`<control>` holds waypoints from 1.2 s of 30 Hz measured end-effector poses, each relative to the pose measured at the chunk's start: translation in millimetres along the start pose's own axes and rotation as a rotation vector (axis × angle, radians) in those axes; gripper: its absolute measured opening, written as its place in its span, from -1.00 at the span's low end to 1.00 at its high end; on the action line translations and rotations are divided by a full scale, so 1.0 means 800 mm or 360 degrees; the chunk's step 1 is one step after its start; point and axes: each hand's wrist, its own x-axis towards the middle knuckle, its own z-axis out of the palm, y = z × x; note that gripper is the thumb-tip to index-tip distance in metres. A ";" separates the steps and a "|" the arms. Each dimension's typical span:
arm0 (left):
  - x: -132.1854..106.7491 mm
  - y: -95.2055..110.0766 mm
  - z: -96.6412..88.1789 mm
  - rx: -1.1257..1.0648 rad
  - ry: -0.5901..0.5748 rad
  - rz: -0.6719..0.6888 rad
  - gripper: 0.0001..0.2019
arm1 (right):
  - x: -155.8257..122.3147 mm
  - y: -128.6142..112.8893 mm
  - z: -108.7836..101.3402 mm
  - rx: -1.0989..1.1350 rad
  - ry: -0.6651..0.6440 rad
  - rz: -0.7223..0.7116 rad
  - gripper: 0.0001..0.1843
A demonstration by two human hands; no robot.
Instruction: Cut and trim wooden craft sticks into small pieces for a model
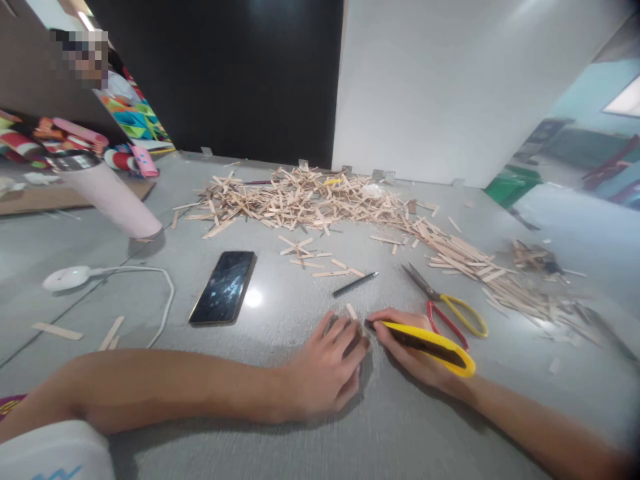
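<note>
Sticks [300,200] everywhere, heaped toward the back of the bench [225,433], which I guess keeps the front free for handwork. From the head camera's angle, the left hand [327,363] is down on the bench, fingers bent and close together, with a short pale stick [351,311] poking out just beyond them. Looks like they're pinning it, tbh, but the grip itself is hidden. The right hand [410,347] has its fingers closed around a yellow-and-black cutter [435,348], held low like a pencil, probably for control; its dark tip points at the left fingers, and I can't make out the blade. Red-and-yellow scissors [465,317] lie just beside the right hand, maybe for easy reach, and a pen [355,285] sits ahead of both hands. Phone [223,288] is off to the left, away from the cutter.
</note>
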 end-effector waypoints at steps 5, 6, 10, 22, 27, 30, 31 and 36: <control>0.000 0.000 -0.001 -0.0034 -0.0087 -0.0027 -0.51 | 0.001 -0.001 0.001 0.0003 0.0005 0.0001 -0.78; 0.000 0.000 -0.001 -0.0038 -0.0099 -0.0030 -0.50 | 0.001 -0.001 0.001 0.0004 0.0007 0.0008 -0.78; 0.001 0.000 -0.003 -0.0058 -0.0129 -0.0033 -0.49 | -0.001 0.004 0.003 0.0006 -0.0003 0.0033 -0.79; 0.002 -0.001 -0.003 -0.0050 -0.0104 -0.0026 -0.48 | -0.005 0.011 0.002 0.0040 -0.0031 0.0047 -0.78; 0.002 -0.001 -0.004 -0.0058 -0.0105 -0.0020 -0.49 | -0.005 0.011 0.003 0.0048 -0.0042 0.0056 -0.77; 0.002 -0.001 -0.004 -0.0065 -0.0103 -0.0023 -0.48 | -0.004 0.010 0.002 0.0067 -0.0060 0.0050 -0.78; 0.002 -0.001 -0.004 -0.0077 -0.0102 -0.0027 -0.49 | -0.004 0.010 0.002 0.0069 -0.0056 0.0053 -0.79; 0.003 -0.002 -0.005 -0.0174 -0.0093 0.0005 -0.49 | -0.004 0.005 -0.004 0.0029 -0.0003 0.0081 -0.78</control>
